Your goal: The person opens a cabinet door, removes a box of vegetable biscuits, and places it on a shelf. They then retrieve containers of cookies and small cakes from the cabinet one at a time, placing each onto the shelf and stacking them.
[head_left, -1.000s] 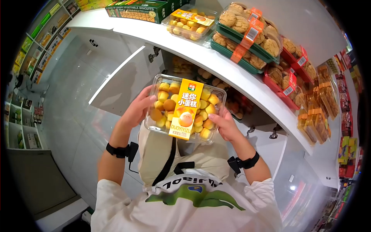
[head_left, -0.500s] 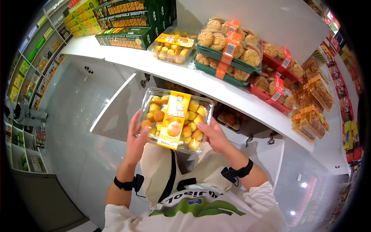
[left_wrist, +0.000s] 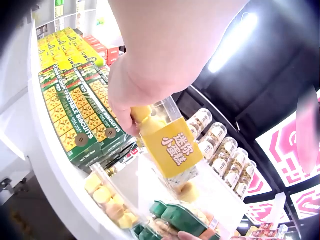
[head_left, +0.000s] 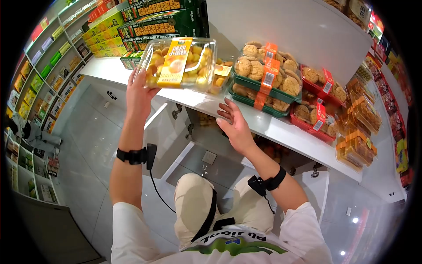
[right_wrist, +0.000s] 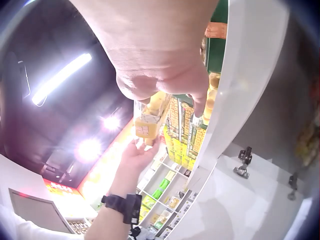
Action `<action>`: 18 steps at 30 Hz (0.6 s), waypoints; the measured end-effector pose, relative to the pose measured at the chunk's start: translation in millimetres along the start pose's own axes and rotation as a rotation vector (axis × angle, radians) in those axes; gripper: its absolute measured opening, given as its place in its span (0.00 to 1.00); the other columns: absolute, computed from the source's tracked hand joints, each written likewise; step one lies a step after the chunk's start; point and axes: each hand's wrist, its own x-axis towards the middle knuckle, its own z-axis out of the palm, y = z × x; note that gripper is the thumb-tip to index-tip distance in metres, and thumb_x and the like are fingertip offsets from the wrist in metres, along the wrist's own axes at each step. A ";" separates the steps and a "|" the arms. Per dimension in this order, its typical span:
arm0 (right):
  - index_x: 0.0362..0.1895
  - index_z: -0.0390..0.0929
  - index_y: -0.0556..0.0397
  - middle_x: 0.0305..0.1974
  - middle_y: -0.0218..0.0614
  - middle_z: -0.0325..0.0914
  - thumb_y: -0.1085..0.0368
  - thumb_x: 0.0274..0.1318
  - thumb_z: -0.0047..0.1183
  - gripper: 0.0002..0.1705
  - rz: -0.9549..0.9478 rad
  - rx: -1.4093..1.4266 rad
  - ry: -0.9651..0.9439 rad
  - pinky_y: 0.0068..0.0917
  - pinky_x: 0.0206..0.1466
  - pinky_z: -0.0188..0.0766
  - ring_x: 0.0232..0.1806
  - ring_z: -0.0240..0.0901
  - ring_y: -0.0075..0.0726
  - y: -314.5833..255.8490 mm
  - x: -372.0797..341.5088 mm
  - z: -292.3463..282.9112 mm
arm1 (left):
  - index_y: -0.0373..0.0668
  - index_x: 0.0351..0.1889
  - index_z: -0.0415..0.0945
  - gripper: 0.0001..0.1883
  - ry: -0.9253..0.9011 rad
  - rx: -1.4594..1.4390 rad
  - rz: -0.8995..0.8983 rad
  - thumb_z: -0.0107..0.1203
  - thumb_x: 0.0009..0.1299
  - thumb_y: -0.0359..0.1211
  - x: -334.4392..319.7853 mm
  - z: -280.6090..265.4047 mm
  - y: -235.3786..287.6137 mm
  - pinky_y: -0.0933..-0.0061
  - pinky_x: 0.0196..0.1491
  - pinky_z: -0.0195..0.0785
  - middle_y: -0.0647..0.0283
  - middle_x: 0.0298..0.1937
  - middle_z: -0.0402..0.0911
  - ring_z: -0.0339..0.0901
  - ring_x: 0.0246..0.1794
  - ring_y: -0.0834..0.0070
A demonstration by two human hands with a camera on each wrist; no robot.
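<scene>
Head view, left hand (head_left: 140, 93) gripping cake box (head_left: 180, 65) near counter edge (head_left: 281, 135), right hand (head_left: 236, 126) loose-fingered — gap between

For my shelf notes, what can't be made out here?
Head: most of the rear cake tub, behind the held cake box.
Head: cabinet goods, shadowed under the counter.
Left wrist: most of the right hand, past the bottom edge.
Right wrist: label print, too small.

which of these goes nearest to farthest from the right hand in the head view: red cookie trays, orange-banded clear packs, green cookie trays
From the right hand:
1. Green cookie trays: nearest, just above it and slightly right.
2. Red cookie trays: farther right, beyond the green ones.
3. Orange-banded clear packs: farthest, at far right past the red trays.
</scene>
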 end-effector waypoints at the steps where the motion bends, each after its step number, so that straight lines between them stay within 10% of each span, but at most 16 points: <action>1: 0.71 0.53 0.60 0.67 0.53 0.62 0.66 0.61 0.54 0.37 -0.022 -0.024 0.047 0.35 0.61 0.72 0.68 0.63 0.43 0.6 3.2 -0.2 | 0.42 0.70 0.57 0.29 0.016 -0.034 0.017 0.52 0.74 0.39 8.1 4.6 2.6 0.55 0.57 0.73 0.52 0.62 0.68 0.74 0.58 0.58; 8: 0.68 0.60 0.62 0.63 0.51 0.69 0.69 0.60 0.52 0.33 -0.009 -0.216 0.060 0.30 0.49 0.81 0.62 0.72 0.41 7.9 21.9 -11.1 | 0.25 0.61 0.57 0.28 -0.008 -0.339 -0.057 0.55 0.70 0.33 37.8 10.3 1.5 0.49 0.60 0.76 0.43 0.60 0.61 0.69 0.59 0.47; 14: 0.73 0.49 0.61 0.58 0.48 0.72 0.68 0.61 0.50 0.39 0.124 -0.119 0.045 0.28 0.30 0.83 0.51 0.79 0.36 7.5 41.6 -7.2 | 0.28 0.62 0.58 0.28 0.010 -0.401 -0.084 0.55 0.69 0.31 39.2 33.2 -13.1 0.43 0.60 0.73 0.44 0.59 0.60 0.67 0.61 0.44; 18: 0.75 0.40 0.60 0.54 0.46 0.76 0.68 0.61 0.49 0.44 0.204 -0.198 0.024 0.27 0.26 0.81 0.45 0.81 0.34 -4.6 48.6 -3.0 | 0.44 0.74 0.37 0.42 0.138 -0.315 -0.071 0.53 0.67 0.29 26.1 65.8 -28.6 0.45 0.58 0.70 0.48 0.64 0.62 0.71 0.58 0.56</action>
